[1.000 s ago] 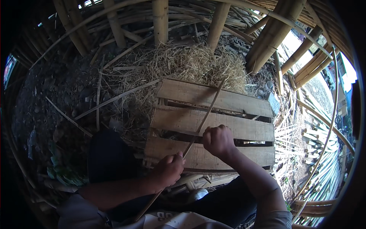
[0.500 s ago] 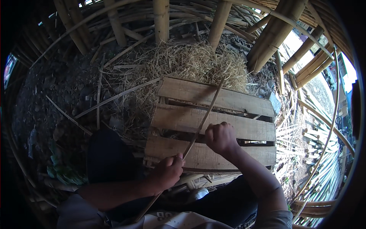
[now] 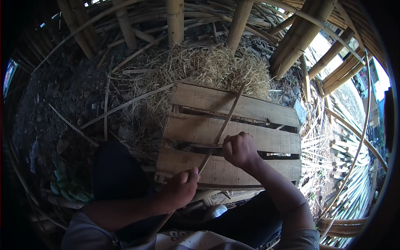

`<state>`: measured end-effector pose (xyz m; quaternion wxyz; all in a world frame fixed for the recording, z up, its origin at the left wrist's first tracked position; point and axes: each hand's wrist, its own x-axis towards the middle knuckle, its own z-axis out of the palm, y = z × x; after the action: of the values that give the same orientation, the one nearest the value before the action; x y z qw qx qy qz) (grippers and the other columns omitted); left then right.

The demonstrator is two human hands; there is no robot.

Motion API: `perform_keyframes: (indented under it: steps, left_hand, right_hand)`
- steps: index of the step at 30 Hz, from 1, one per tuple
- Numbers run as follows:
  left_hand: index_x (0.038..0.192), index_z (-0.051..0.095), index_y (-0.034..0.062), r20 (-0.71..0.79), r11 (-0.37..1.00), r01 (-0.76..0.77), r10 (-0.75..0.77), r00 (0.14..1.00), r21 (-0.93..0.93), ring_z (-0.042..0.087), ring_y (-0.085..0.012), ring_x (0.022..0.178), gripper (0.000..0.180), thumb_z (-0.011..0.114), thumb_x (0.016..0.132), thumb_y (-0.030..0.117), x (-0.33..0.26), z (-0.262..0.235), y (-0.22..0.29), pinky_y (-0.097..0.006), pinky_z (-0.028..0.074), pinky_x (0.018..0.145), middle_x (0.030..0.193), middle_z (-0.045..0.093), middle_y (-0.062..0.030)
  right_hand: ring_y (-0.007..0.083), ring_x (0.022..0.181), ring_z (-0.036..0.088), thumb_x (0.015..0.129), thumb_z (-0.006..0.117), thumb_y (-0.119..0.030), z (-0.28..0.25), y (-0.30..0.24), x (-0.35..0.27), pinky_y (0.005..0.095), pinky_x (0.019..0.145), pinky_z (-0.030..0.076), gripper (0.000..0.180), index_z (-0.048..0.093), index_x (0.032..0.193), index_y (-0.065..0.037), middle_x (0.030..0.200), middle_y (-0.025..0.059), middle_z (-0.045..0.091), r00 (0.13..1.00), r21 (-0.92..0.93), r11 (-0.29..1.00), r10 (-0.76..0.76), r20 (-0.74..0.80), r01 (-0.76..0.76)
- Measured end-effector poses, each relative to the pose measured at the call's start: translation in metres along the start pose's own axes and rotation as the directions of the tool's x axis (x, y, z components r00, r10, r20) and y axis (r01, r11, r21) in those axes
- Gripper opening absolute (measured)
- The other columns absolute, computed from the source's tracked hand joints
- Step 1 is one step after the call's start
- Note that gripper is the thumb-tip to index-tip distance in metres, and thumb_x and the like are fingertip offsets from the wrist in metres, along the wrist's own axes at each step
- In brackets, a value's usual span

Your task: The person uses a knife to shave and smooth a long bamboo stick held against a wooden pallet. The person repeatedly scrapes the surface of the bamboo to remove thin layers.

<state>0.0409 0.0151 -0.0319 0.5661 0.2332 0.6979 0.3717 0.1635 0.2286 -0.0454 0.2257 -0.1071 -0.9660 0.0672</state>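
My left hand [image 3: 181, 188] is closed round a long, thin bamboo strip [image 3: 226, 121]. The strip slants from my lap, through that hand, up across a slatted wooden crate [image 3: 262, 138]. In a fist over the middle of the crate, my right hand [image 3: 240, 149] grips a knife whose handle is hidden by the fingers. The narrow knife blade [image 3: 196, 145] points left and lies against or just over the strip, a short way above my left hand. Whether the edge bites into the strip, I cannot tell.
Behind the crate lies a heap of pale shavings [image 3: 208, 62]. Thick bamboo posts [image 3: 175, 23] rise along the back. Loose strips [image 3: 129, 103] lie on dark, stony ground at left. Many cut bamboo lengths [image 3: 350, 183] are stacked in bright light at right.
The knife blade, blurred before, now shows clearly, pointing left across the strip. My right hand has shifted slightly up and left; my left hand keeps its grip on the strip.
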Motion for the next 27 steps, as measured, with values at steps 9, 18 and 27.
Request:
perform_keyframes:
  steps: [9,18,27]
  left_hand:
    - [0.097,0.059,0.0020,0.093,0.981,0.108,-0.094,0.991,-0.159,0.055,-0.0187,0.062,0.050,0.034,0.108,0.043,0.000,0.001,0.007,-0.032,0.044,0.059,0.072,0.056,-0.0072]
    - [0.093,0.048,0.0121,0.166,0.941,0.165,-0.119,0.979,-0.296,0.032,-0.0050,0.045,0.039,0.036,0.108,0.046,0.001,0.000,0.006,-0.024,0.027,0.041,0.060,0.036,0.0069]
    - [0.102,0.062,-0.0032,0.093,0.996,0.028,-0.020,0.995,-0.088,0.066,-0.0343,0.086,0.051,0.035,0.108,0.040,0.001,-0.001,-0.001,-0.040,0.050,0.082,0.083,0.066,-0.0188]
  right_hand:
    - [0.0334,0.055,0.066,0.089,0.055,-0.025,-0.004,0.013,0.009,0.0447,0.053,0.055,0.032,0.065,0.064,-0.008,0.057,0.0152,0.063,0.998,-0.295,0.954,0.061,-0.003,-0.059]
    - [0.0360,0.051,0.063,0.089,0.055,-0.022,0.010,0.030,0.000,0.0436,0.049,0.054,0.029,0.060,0.064,-0.008,0.053,0.0152,0.058,0.999,-0.292,0.956,0.004,-0.050,-0.018]
    - [0.0251,0.042,0.044,0.075,0.068,0.000,0.022,0.065,-0.001,0.0418,0.037,0.039,0.012,0.057,0.077,-0.004,0.058,0.0077,0.043,0.945,-0.442,0.889,-0.238,-0.223,0.119]
